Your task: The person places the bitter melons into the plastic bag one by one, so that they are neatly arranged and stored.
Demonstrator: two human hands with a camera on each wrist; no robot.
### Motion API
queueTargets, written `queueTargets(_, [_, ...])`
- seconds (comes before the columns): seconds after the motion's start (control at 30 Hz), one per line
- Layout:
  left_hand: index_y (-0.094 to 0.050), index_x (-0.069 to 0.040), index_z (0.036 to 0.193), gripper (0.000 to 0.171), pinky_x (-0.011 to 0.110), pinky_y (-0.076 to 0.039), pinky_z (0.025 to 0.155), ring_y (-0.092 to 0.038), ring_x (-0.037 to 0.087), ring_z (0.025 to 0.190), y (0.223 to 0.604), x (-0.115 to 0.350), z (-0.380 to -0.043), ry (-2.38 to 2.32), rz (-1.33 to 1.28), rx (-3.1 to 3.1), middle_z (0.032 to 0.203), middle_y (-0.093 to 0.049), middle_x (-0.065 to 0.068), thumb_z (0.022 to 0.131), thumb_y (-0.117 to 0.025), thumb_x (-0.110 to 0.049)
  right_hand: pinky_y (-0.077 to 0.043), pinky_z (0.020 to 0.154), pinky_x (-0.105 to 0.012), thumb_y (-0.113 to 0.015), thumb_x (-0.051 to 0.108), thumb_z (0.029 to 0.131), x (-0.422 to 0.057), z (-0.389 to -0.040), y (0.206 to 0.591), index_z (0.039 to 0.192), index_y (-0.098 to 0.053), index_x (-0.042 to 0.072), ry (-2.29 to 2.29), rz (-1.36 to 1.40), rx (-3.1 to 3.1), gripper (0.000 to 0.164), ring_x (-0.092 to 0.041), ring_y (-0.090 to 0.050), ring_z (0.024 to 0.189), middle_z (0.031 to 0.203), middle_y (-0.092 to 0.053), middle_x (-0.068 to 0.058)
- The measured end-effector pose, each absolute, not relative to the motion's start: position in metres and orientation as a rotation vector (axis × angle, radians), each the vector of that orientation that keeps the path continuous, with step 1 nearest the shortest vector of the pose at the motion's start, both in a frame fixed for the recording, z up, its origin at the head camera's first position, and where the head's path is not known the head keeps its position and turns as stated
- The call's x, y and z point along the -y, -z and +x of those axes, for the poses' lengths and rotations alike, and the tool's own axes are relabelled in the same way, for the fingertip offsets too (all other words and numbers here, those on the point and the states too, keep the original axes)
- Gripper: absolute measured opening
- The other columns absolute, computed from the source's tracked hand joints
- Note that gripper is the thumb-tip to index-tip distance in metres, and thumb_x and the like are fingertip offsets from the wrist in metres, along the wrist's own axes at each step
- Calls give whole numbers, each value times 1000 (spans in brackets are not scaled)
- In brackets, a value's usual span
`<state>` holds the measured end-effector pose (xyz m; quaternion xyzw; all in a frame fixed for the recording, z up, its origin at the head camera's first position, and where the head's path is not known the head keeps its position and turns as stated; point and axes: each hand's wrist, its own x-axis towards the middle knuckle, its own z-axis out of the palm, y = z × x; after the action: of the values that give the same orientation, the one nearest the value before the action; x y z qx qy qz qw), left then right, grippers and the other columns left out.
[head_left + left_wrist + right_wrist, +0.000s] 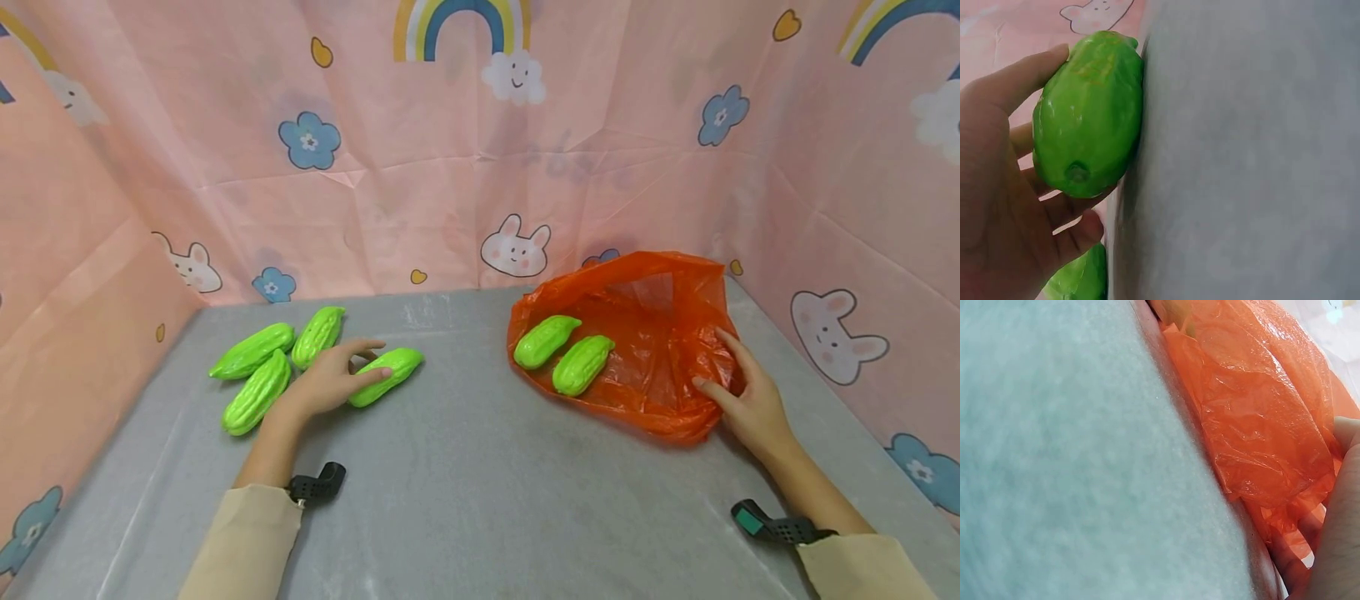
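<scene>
On the left, my left hand (pixel 324 382) grips a bright green, ridged bitter melon (pixel 401 363) lying on the grey tabletop. The left wrist view shows its stem end (pixel 1077 172) facing the camera, with thumb and fingers on opposite sides of the melon. At the right, a red-orange plastic bag (pixel 652 354) lies with its mouth spread toward the left. Two bitter melons, one (pixel 546 342) behind the other (pixel 583 365), lie just inside that mouth. My right hand (pixel 756 408) holds the bag's crumpled right side between thumb and fingers; the fingers are partly hidden by plastic.
Three more bitter melons lie grouped beyond and left of my left hand: one at the back left (pixel 253 351), one in front (pixel 257 394) and one beside them (pixel 318 336). Pink patterned cloth (pixel 420 200) walls the grey table (pixel 480 483) at the back and both sides.
</scene>
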<state>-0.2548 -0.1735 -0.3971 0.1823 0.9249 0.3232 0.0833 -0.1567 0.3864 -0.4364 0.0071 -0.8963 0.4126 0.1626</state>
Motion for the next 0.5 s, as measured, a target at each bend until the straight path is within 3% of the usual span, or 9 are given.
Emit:
queueTargets(0.2, [-42, -18, 155, 61, 51, -52, 96, -62, 38, 122, 397, 168, -255, -1059, 638, -2695, 145, -58, 16, 101, -61, -36, -26, 96, 3, -64, 24, 99, -387, -157, 437, 163, -22, 23, -1174, 10, 2569, 76, 23, -31, 115, 161, -36, -23])
queueTargets(0.37, [-51, -17, 150, 49, 59, -40, 113, -47, 39, 141, 399, 167, -255, -1101, 732, -2665, 153, -51, 13, 102, -60, -27, -25, 97, 3, -64, 23, 99, -387, -157, 437, 163, -22, 22, -1177, 8, 2563, 76, 23, -31, 115, 161, -35, -23])
queueTargets(0.5, [-57, -19, 145, 43, 61, -33, 118, -38, 38, 148, 400, 167, -255, -1085, 741, -2670, 154, -49, 16, 103, -58, -25, -26, 95, 4, -64, 21, 98, -388, -158, 438, 163, -23, 21, -1174, 17, 2553, 76, 24, -30, 114, 159, -36, -24])
